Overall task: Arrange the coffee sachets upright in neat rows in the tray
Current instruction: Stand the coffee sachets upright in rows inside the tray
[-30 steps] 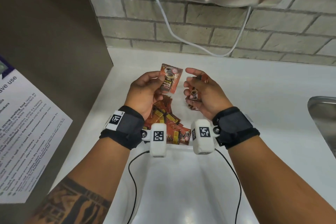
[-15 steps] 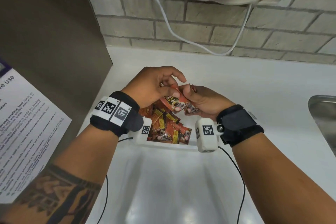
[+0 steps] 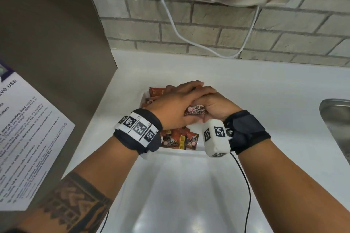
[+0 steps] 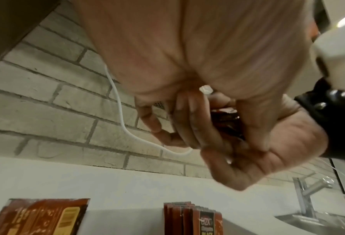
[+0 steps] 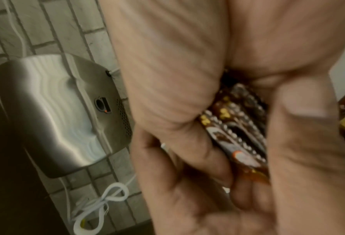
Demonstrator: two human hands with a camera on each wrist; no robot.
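Tray (image 3: 189, 152), white, on counter (image 3: 265, 91) – landmark.
Loose coffee sachets (image 3: 180, 137): jumbled in tray, near edge; more at far L corner (image 3: 156, 91).
Upright sachet row (image 4: 189, 219): stands in tray.
R hand (image 3: 217, 106): above tray centre, fingers curled round held sachet stack (image 3: 195, 110).
L hand (image 3: 176, 104): over R hand, fingers laid across stack; grip – can't tell.
Sink (image 3: 335, 119): R of tray.

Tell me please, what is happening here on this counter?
A person is sorting coffee sachets into a white tray on the counter. The right hand grips a small stack of sachets, and the left hand lies over it, seemingly squaring the stack. Loose sachets lie jumbled in the tray's near end. The left wrist view shows a few sachets already standing upright.
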